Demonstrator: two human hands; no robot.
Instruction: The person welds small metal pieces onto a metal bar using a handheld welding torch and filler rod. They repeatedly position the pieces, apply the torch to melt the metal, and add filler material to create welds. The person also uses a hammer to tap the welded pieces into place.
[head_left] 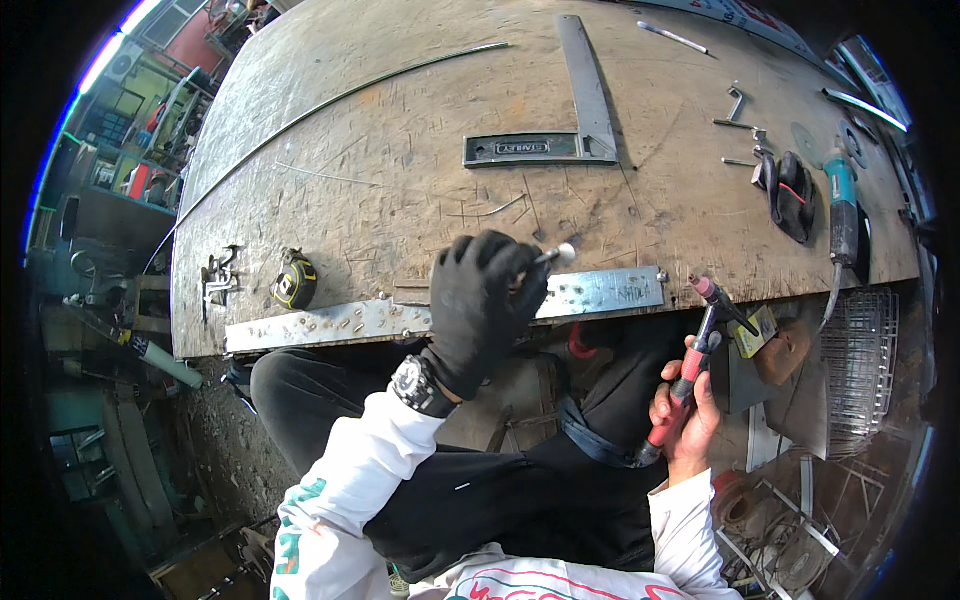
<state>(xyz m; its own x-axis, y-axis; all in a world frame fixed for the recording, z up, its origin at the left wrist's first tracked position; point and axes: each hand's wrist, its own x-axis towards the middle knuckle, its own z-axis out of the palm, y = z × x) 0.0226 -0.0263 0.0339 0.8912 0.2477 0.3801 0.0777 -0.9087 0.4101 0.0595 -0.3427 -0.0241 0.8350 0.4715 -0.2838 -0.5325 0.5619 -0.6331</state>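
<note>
My left hand [478, 310], in a black glove with a watch at the wrist, is closed over the flat metal strip at the table's front edge. From its pinched fingers sticks a small rod-like piece with a pale round end [566, 253]; its kind is unclear. My bare right hand [692, 420] is wrapped round a red and black TIG welding torch [688, 372]. The torch tilts up, its pink nozzle just off the table edge, right of the strip. Small round weld marks dot the metal strip [350, 322], partly hidden by my glove.
A try square [590, 90], a long thin rod [350, 82] and a marker pen [672, 38] lie on the wooden table. At the left are a tape measure [295, 280] and a metal clamp [219, 280]. An angle grinder [842, 205] and dark glove [791, 198] sit right.
</note>
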